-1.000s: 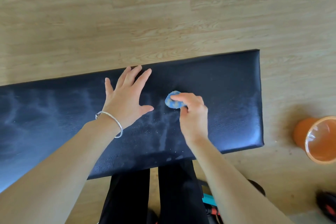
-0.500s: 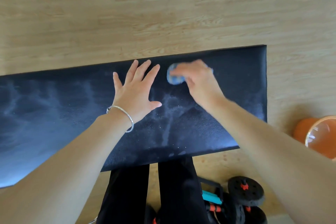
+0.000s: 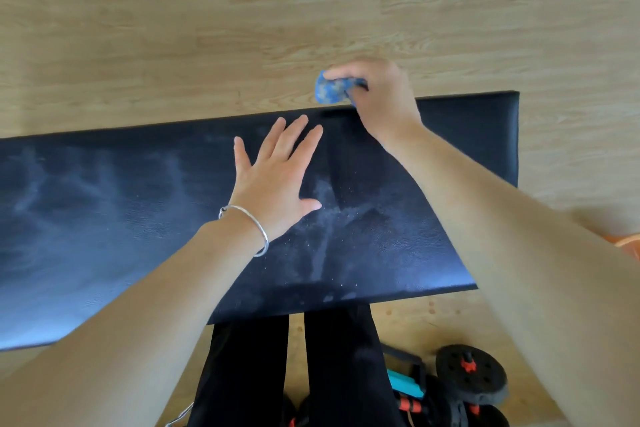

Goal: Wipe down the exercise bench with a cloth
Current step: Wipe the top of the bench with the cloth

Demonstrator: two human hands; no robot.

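Blue cloth (image 3: 330,91) apparently inside right grip (image 3: 377,99)

One bench (image 3: 104,218), one cloth (image 3: 330,92), two hands (image 3: 273,177) (image 3: 381,97) (one bracelet (image 3: 257,222)).

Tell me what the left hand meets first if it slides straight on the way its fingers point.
Likely the blue cloth, gripped by the right hand at the far edge of the bench, just beyond the left hand; the cloth's height there is unclear.
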